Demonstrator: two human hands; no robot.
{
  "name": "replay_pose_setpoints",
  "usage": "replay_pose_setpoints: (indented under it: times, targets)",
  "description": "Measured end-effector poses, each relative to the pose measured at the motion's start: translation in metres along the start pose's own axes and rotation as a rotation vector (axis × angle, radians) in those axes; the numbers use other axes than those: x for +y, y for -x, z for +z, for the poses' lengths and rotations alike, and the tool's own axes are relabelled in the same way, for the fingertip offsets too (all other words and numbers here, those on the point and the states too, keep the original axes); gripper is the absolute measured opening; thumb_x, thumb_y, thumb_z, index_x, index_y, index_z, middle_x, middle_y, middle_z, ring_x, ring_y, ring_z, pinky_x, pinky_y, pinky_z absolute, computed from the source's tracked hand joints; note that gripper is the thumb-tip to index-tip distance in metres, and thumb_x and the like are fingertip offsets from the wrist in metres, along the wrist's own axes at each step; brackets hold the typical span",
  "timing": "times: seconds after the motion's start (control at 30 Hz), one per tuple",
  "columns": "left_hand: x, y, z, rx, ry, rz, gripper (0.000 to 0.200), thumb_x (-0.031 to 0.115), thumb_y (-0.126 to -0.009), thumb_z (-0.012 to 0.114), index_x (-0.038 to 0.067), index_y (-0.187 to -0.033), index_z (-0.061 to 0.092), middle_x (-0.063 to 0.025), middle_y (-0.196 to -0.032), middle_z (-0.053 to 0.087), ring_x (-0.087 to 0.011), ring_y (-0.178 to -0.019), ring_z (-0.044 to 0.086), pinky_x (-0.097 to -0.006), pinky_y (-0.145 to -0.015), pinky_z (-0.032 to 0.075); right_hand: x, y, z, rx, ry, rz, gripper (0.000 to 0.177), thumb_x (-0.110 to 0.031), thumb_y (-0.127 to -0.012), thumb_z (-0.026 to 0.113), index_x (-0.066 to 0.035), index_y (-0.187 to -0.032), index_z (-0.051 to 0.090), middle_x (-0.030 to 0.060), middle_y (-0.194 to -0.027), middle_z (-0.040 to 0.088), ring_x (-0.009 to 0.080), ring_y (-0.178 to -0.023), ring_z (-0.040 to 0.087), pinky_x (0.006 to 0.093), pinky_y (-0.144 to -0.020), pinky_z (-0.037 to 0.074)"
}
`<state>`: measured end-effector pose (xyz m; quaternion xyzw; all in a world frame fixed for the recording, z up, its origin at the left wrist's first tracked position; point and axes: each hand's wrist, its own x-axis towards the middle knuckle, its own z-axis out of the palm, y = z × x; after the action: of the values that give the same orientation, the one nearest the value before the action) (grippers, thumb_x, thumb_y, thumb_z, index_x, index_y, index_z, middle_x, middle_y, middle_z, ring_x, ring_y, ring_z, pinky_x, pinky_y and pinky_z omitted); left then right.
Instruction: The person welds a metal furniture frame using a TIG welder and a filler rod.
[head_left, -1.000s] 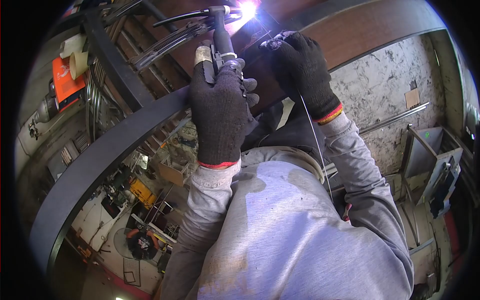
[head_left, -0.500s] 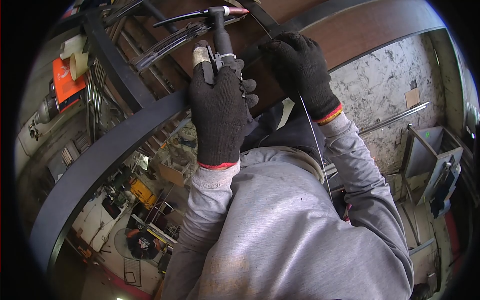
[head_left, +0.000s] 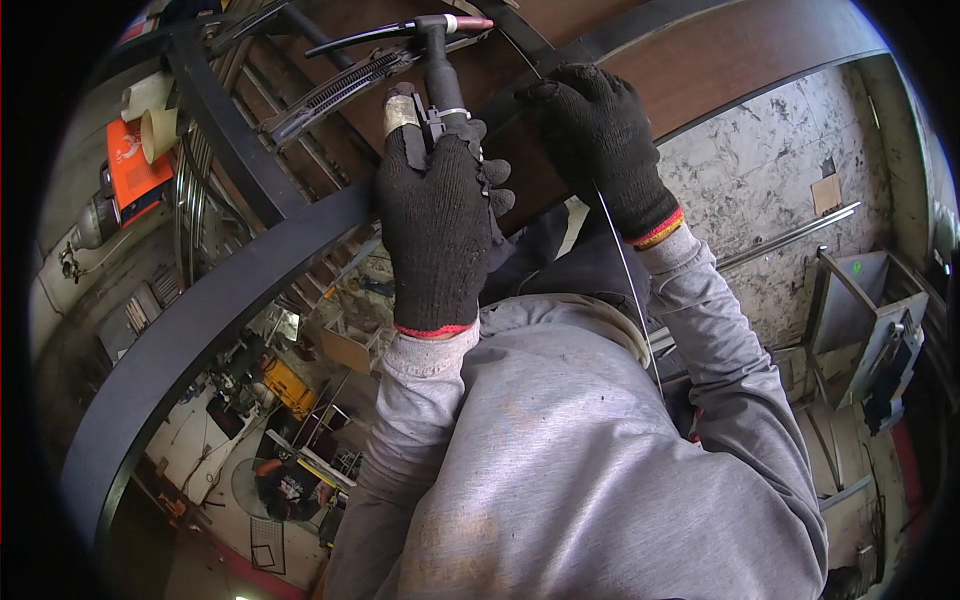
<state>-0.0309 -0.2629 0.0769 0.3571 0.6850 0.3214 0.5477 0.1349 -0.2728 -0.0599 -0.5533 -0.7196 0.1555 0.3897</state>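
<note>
In the upper middle, my left hand [head_left: 435, 225], in a dark knit glove, is closed around the handle of a TIG welding torch [head_left: 438, 70]. A bare or taped digit sticks out of the glove. The torch's pinkish-red nozzle [head_left: 472, 23] points right, beside dark metal framing. To the right, my gloved right hand [head_left: 600, 140] is closed on a thin filler rod [head_left: 628, 262]. One end of the rod slopes up toward the nozzle; the other trails down past my waist. Fingertips of the right hand are partly hidden.
A curved dark metal beam [head_left: 210, 310] sweeps across the left, with a straight bar [head_left: 225, 130] joining it. Brown panel [head_left: 720, 75] lies behind my hands. An orange machine [head_left: 138, 165] stands left. Below left, another person [head_left: 285, 488] is near a round fan-like guard. A metal frame [head_left: 865, 310] stands right.
The torch nozzle has shifted very slightly left, and both hands stay almost in place. The other person at lower left has changed posture a little.
</note>
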Motion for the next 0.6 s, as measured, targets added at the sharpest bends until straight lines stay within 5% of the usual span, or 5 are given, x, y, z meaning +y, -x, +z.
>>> replay_pose_setpoints:
  times: [0.3,0.37,0.6]
  targets:
    - [-0.0096,-0.0045,-0.0056,-0.038,0.079,0.014,0.048,0.015,-0.107,0.063,0.001,-0.151,0.048,-0.0164,-0.112,0.072,-0.0177,-0.078,0.074,-0.0305,-0.058,0.063,0.0016,0.0,0.001,-0.013,0.011,-0.003,0.045,-0.017,-0.08,0.078,-0.013,-0.125,0.071,0.0118,-0.129,0.069,0.0369,-0.117,0.067,0.0495,-0.103,0.051]
    - [-0.0068,-0.003,0.0001,0.023,0.049,0.042,0.032,0.025,-0.11,0.063,-0.004,-0.125,0.06,-0.0102,-0.1,0.073,-0.0153,-0.068,0.073,-0.0269,-0.051,0.059,-0.0006,-0.0007,-0.0006,-0.015,0.015,0.005,0.045,-0.017,-0.08,0.077,-0.014,-0.125,0.071,0.0122,-0.129,0.068,0.0369,-0.117,0.067,0.0497,-0.102,0.052]
    - [-0.0054,-0.0012,0.0014,0.034,0.051,0.058,0.031,0.024,-0.11,0.063,-0.001,-0.128,0.059,-0.0103,-0.1,0.072,-0.0149,-0.069,0.073,-0.027,-0.051,0.059,-0.0012,-0.0017,-0.0036,-0.01,0.014,-0.02,0.041,-0.018,-0.082,0.076,-0.014,-0.122,0.07,0.0114,-0.126,0.068,0.0367,-0.114,0.067,0.0491,-0.101,0.052]
